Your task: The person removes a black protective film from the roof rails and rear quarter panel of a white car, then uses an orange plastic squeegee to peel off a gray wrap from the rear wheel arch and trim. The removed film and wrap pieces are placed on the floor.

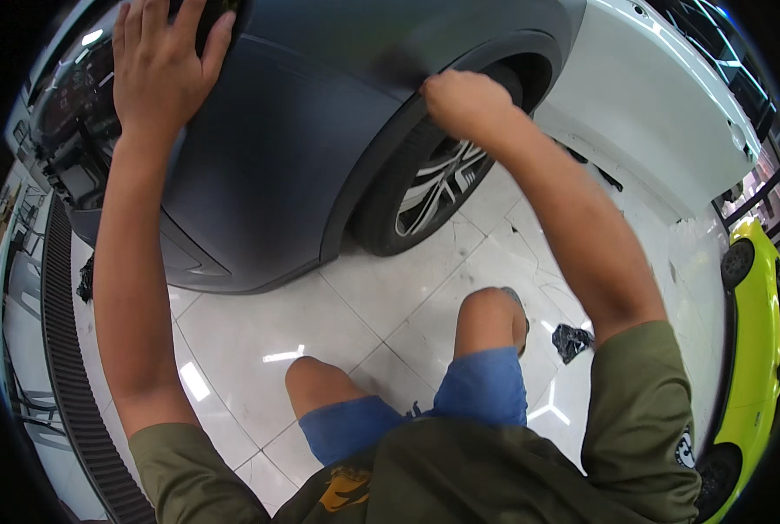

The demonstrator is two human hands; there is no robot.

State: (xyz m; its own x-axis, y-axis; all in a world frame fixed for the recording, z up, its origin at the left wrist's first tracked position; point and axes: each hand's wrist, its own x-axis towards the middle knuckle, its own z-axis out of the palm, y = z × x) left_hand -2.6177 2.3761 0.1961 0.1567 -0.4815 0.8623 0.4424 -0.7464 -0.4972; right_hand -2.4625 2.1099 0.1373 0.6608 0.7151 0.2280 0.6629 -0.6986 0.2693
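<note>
A dark grey car's front fender (268,131) fills the upper middle, its surface smooth and matte with a faint crease line near the top. At the upper left my left hand (158,74) lies over the front of the car, fingers stretched out and thumb apart, holding nothing. My right hand (468,100) is closed against the upper edge of the wheel arch trim (348,196). Its fingertips are hidden, so anything pinched in them cannot be made out. Below that hand sits the front wheel (438,188), with a black tyre and silver-and-black spokes.
A light-coloured door panel (643,113) stands out at the right. Near my right knee, crumpled black plastic (571,342) lies on the white tiled floor (250,341). A yellow-green car (752,341) is at the far right. Along the left runs a dark ribbed strip (71,367).
</note>
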